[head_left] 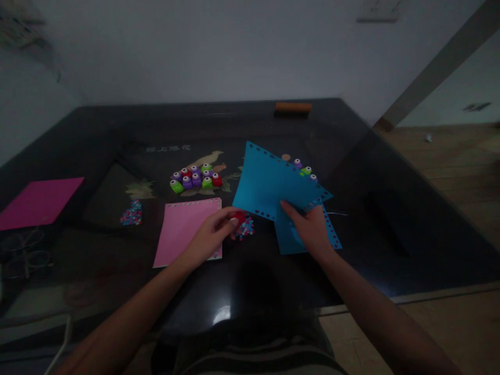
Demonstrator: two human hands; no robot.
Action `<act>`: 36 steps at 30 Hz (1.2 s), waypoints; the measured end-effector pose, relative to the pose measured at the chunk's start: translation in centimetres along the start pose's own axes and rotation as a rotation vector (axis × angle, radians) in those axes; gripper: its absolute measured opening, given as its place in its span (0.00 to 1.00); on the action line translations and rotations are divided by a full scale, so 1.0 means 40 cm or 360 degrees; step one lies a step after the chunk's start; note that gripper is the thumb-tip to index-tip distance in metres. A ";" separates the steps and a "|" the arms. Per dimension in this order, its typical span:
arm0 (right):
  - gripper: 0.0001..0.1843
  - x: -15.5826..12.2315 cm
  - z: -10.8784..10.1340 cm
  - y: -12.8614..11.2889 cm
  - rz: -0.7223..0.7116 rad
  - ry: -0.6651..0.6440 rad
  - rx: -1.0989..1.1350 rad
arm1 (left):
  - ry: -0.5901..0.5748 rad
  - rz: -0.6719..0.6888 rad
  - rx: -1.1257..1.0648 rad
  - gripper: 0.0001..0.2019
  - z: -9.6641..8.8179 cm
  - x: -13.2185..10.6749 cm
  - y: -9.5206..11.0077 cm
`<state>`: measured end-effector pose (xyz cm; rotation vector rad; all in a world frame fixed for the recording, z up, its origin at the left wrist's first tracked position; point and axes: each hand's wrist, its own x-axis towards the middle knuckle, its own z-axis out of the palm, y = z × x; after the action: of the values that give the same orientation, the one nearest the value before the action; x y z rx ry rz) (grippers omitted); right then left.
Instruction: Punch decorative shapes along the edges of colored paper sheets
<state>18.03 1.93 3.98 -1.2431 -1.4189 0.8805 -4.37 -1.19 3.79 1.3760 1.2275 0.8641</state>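
On the head feed I've got both hands busy over a glossy black table (pixel 250 291). Right hand (pixel 310 226) is closed on a blue sheet (pixel 269 179), gripping near its lower right corner, thumb on the upper face. Sheet is up off the table, tilted, dark holes along its top and bottom edges. Left edge looks plain to me.

Left hand (pixel 213 234) is pinching a small red item (pixel 237 216) between thumb and fingers — mostly covered, so I can't confirm what it is. It's just beside the blue sheet's lower left corner; can't tell if they touch.

Below the right hand, a second blue sheet (pixel 289 242) lies on the table, holes down its right edge. Mixed confetti (pixel 246 227) sits between the hands, a second confetti pile (pixel 132 213) further left. Pink sheets (pixel 183 229) are stacked under the left hand, holes along the top.

Behind them, a cluster of colored punches (pixel 196 179) with eye-like tops — more punches (pixel 307 171) partly hidden behind the raised sheet. Magenta sheet (pixel 42 203) far left, brown roll (pixel 292 107) at the back.
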 end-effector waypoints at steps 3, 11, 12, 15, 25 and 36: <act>0.13 0.011 -0.014 0.000 0.0093 0.0080 0.0120 | 0.0004 0.0023 -0.0099 0.17 0.005 0.002 -0.001; 0.17 0.033 -0.120 0.028 0.0388 0.0022 0.0480 | 0.0090 -0.0006 0.0022 0.20 0.012 0.001 -0.012; 0.17 0.029 -0.136 0.036 0.0446 0.0016 0.0467 | 0.0127 -0.0003 0.0065 0.21 0.010 0.002 -0.016; 0.19 0.013 -0.168 0.056 0.0662 -0.0095 0.0407 | 0.0250 0.0045 0.0224 0.20 0.004 0.009 -0.026; 0.21 -0.011 -0.171 0.041 0.0668 -0.0545 0.0425 | 0.0301 0.0186 0.0443 0.15 -0.008 0.047 -0.008; 0.23 -0.008 -0.169 0.062 0.0627 -0.0623 0.0368 | 0.0136 0.0421 0.0623 0.18 0.037 0.294 0.091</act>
<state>25.17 1.52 3.04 -1.2346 -1.3362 1.5822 0.31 10.12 5.60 1.8634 1.3483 0.9014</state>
